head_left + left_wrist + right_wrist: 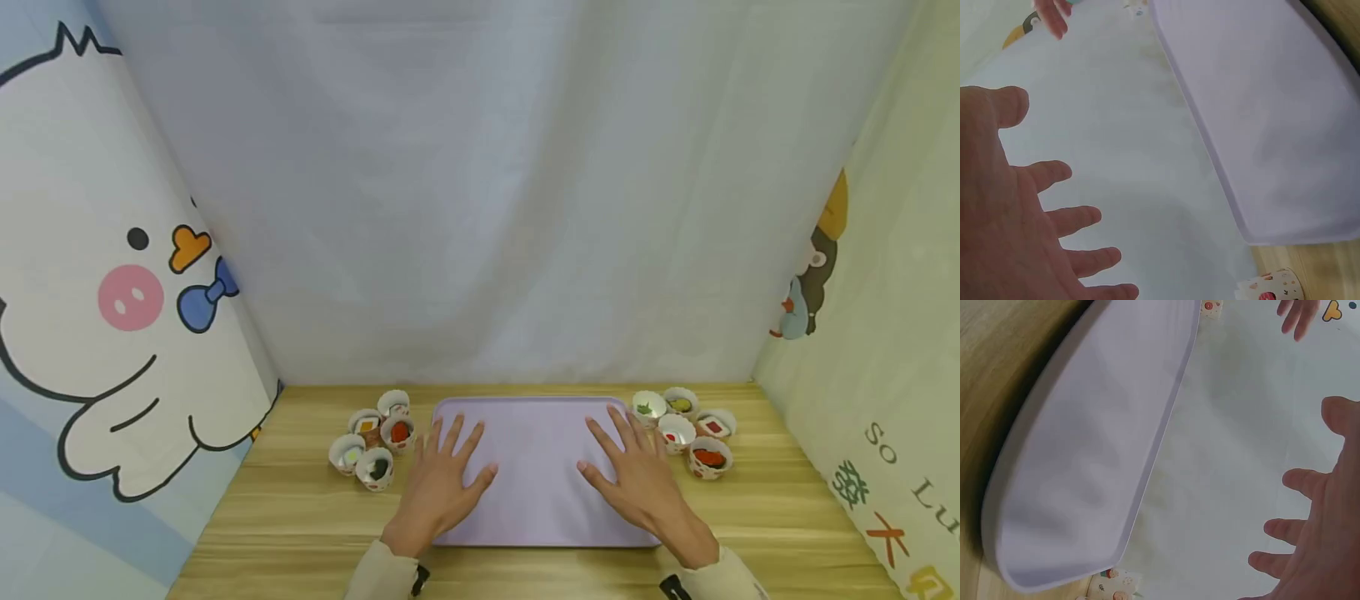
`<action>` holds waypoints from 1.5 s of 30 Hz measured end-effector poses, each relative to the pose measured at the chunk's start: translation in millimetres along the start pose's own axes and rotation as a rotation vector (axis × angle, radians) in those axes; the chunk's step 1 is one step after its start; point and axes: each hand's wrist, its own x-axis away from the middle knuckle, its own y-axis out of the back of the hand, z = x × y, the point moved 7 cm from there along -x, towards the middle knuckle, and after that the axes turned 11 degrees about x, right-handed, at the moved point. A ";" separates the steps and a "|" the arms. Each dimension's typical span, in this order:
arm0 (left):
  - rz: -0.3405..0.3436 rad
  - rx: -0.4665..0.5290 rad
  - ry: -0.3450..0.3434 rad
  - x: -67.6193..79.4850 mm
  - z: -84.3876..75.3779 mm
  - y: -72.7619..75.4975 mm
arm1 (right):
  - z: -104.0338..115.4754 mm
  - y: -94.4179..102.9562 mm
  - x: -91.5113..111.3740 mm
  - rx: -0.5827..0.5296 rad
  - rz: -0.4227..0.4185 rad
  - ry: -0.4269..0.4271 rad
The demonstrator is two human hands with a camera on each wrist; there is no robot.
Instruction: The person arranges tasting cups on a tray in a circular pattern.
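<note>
A pale lilac tray (536, 483) lies flat on the wooden table. My left hand (441, 487) is over its left side, fingers spread and palm down, holding nothing. Over the right side, my right hand (639, 482) has its fingers fanned out in the same way and is also bare. Both wrist views show the palms with straight fingers, raised above the tray. Left of the tray stand several small patterned paper cups, among them one with dark contents (375, 484). Several more cups are grouped on the right, including one with red contents (708, 474).
The wooden table (300, 517) ends at a pale hanging cloth (510, 208) behind. A cloth with a cartoon bird (67, 250) hangs at left, and a printed cream cloth (862, 367) at right. The right-hand cups stand close by the tray's back right corner.
</note>
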 end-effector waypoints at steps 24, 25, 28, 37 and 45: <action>-0.162 0.085 -0.013 24.0 28.0 13.9 | -47.6 13.8 18.5 -0.069 -0.098 -0.103; -0.166 0.100 -0.012 24.7 29.7 13.5 | -49.4 14.9 19.5 -0.072 -0.102 -0.105; -0.182 0.146 -0.002 27.4 35.9 12.5 | -55.7 17.6 22.8 -0.075 -0.119 -0.115; -0.158 0.349 0.022 30.0 58.2 5.0 | -79.5 22.3 29.4 -0.061 -0.213 -0.145; -0.072 0.578 0.113 30.6 84.9 -4.8 | -101.2 31.3 34.7 -0.110 -0.331 -0.171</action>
